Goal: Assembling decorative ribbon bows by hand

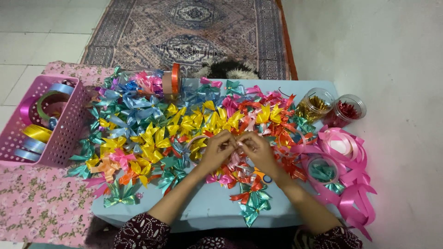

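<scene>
Fingers of both hands meet over the middle of the counter (203, 210), pinching a small pale pink ribbon piece (239, 145) between them, just above the heap of finished bows (157, 133). Left hand (217, 150) and right hand (259, 151) curl inward, wrists low, forearms angled in from the near edge. To my eye, tight pinching and even loops matter most here.
</scene>
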